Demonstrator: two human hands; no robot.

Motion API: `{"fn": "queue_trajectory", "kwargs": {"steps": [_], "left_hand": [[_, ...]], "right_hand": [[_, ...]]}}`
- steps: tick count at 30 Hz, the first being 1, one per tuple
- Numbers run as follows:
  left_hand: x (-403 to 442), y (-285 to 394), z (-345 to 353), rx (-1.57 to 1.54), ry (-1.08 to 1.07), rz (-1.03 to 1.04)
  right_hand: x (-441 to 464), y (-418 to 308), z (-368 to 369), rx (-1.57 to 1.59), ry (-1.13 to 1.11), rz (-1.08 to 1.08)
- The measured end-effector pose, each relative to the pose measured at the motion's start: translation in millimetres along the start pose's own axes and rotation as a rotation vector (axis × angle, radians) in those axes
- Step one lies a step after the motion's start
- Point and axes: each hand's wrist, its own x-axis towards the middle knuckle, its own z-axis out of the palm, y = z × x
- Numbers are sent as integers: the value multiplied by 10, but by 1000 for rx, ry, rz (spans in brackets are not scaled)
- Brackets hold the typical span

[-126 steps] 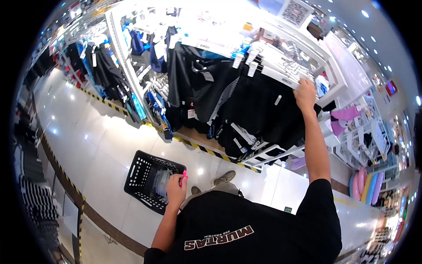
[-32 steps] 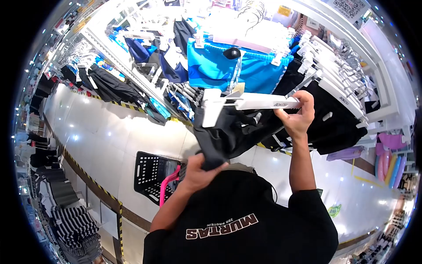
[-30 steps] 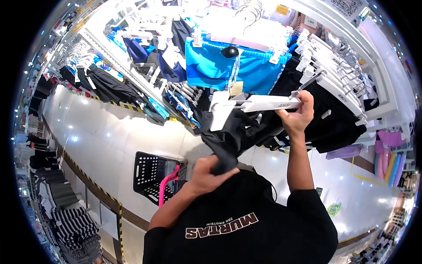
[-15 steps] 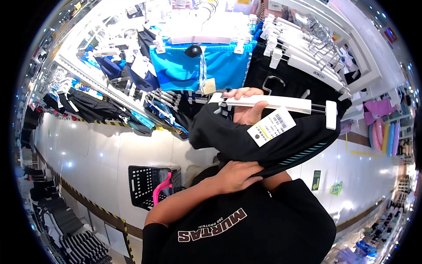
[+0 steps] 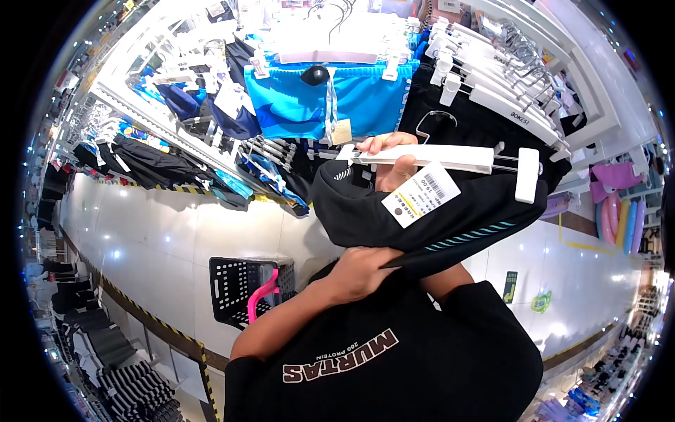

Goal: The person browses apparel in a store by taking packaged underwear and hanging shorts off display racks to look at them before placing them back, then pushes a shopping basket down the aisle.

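Glaring white rack top (fisheye curve, black corners).

A shop interior, curved at its margins by a wide, round field of view. The floor (image 5: 176, 218) is of pale, glossy tiles with thin joints and bright spots of reflected light. Lower left, a brown band (image 5: 218, 361) crosses it, edged with black-and-yellow tape (image 5: 158, 322); similar tape runs along the foot of the white rack (image 5: 151, 130), upper left, which is hung with dark and blue clothes. Lower left corner: folded stacks (image 5: 137, 387), some striped. Right: a pale frame (image 5: 598, 112), coloured tubes (image 5: 626, 224) standing side by side, a yellow line (image 5: 594, 247), a green sign (image 5: 510, 287) and a rounded green decal (image 5: 541, 302) on the floor. Strong white light washes out the upper centre.
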Motion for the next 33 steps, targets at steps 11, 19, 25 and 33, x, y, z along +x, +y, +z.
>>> {"fn": "queue_trajectory", "kwargs": {"steps": [11, 19, 25, 33], "left_hand": [[-795, -535, -456, -213, 786, -346], [-1161, -898, -423, -279, 901, -520], [-1279, -1132, -296, -288, 981, -514], [-1423, -1233, -297, -296, 1049, -541]], "right_hand": [[518, -524, 21, -999, -395, 116], [1252, -753, 352, -1636, -719, -353], [1526, -594, 547, -1644, -773, -531], [1667, -306, 455, -1775, -851, -480]]}}
